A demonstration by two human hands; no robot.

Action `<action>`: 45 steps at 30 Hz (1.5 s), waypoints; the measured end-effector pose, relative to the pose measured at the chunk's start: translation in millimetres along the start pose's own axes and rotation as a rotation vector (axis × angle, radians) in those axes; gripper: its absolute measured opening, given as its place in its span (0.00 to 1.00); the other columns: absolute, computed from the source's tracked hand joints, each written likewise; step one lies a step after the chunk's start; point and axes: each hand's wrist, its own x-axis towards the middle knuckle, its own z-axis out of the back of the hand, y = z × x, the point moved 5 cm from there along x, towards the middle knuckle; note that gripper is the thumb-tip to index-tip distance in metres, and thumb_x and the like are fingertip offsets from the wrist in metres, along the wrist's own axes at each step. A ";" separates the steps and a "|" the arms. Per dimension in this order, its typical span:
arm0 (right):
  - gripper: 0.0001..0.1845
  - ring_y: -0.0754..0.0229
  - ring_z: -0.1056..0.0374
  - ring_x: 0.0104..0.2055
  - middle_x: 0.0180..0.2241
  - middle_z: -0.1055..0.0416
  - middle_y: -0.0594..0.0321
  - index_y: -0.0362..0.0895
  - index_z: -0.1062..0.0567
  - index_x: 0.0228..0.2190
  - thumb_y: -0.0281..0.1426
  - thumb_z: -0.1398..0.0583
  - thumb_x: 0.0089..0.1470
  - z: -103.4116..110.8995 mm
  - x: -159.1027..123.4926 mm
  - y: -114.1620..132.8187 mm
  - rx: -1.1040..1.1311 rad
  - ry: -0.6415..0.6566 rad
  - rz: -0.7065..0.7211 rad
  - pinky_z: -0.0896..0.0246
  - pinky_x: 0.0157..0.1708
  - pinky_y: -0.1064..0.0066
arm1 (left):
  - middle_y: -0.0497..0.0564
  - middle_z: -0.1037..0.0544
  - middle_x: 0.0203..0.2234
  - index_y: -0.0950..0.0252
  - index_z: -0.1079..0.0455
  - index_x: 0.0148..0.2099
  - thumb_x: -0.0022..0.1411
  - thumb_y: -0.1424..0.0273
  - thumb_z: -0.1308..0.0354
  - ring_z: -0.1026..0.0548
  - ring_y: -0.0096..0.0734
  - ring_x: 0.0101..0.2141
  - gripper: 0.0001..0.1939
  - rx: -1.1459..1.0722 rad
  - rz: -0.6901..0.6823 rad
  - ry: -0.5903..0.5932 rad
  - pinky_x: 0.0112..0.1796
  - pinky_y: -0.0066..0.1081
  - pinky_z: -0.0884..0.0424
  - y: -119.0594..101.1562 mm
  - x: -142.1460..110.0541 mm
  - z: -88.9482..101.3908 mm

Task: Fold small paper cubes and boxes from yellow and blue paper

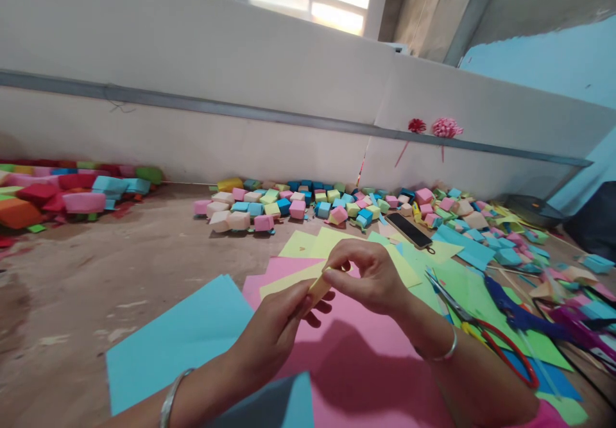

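Note:
A small folded piece of yellow paper [318, 289] is held between both hands above a pink sheet [366, 357]. My left hand [282, 316] is closed on its lower end, thumb along the side. With thumb and index finger, my right hand [368, 274] pinches the upper end. Pale yellow sheets [296, 244] lie just behind the hands, partly hidden by them. To the left of my left hand rests a light blue sheet [178, 335].
Rows of small coloured paper cubes [297, 209] line the wall, with larger ones [84, 202] at far left. On the right lie a phone [409, 230], red-handled scissors [476, 322], a blue glue gun [517, 312] and green sheets [457, 280]. Two pompom flowers [446, 128] hang on the wall rail.

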 end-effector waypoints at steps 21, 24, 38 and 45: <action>0.04 0.65 0.36 0.28 0.24 0.27 0.64 0.44 0.21 0.25 0.26 0.36 0.49 6.3 1.3 -17.1 0.071 -0.102 -0.080 0.42 0.27 0.72 | 0.54 0.20 0.34 0.67 0.27 0.43 0.70 0.60 0.57 0.24 0.32 0.30 0.20 0.076 0.167 -0.013 0.31 0.30 0.28 6.6 0.4 5.4; 0.04 0.64 0.35 0.28 0.25 0.27 0.63 0.44 0.21 0.25 0.27 0.36 0.50 4.0 0.5 -19.9 0.071 -0.100 -0.082 0.42 0.26 0.72 | 0.51 0.21 0.32 0.64 0.26 0.41 0.69 0.61 0.55 0.25 0.32 0.32 0.18 0.124 0.156 -0.018 0.32 0.29 0.30 0.4 1.7 7.1; 0.07 0.66 0.37 0.25 0.22 0.29 0.65 0.43 0.25 0.23 0.32 0.35 0.50 -17.5 -9.5 -17.4 -0.001 -0.084 -0.117 0.42 0.26 0.73 | 0.48 0.26 0.25 0.64 0.24 0.29 0.56 0.66 0.36 0.30 0.29 0.29 0.07 -0.070 0.134 -0.464 0.30 0.27 0.35 0.6 -3.6 34.4; 0.12 0.67 0.41 0.23 0.19 0.33 0.67 0.43 0.29 0.19 0.32 0.35 0.50 -21.1 -15.1 -14.8 -0.057 -0.068 -0.063 0.46 0.23 0.73 | 0.48 0.23 0.30 0.63 0.24 0.35 0.57 0.67 0.37 0.27 0.28 0.31 0.05 -0.053 0.103 -0.405 0.33 0.26 0.32 -8.6 -0.9 32.8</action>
